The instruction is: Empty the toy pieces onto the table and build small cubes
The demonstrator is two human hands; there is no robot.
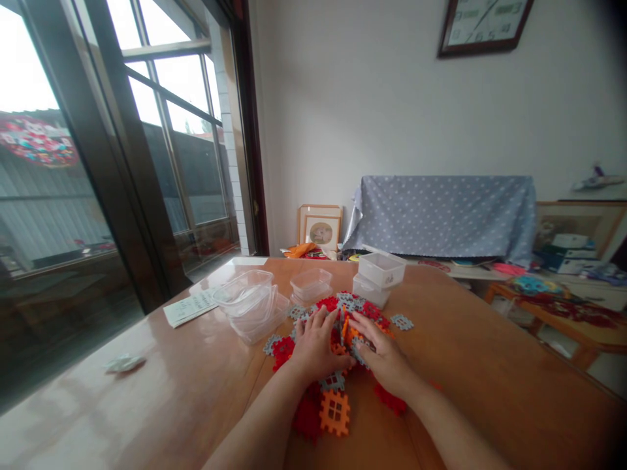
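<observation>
A heap of red, grey and orange waffle blocks (329, 304) lies on the wooden table in front of me. My left hand (317, 343) rests on the heap's left side, its fingers spread over the blocks. On the right side, my right hand (379, 346) touches the heap with its fingers stretched out and apart. Orange and grey blocks stand on edge between the two hands. Below my left hand lie an orange waffle block (335, 413) and a dark red waffle block (308, 414). My palms hide part of the heap.
Clear plastic containers (257, 316) are stacked left of the heap, with another clear container (310, 285) behind it. Two white tubs (381, 271) stand at the back right. Papers (191, 305) and a small packet (125, 363) lie on the left of the table (490, 372).
</observation>
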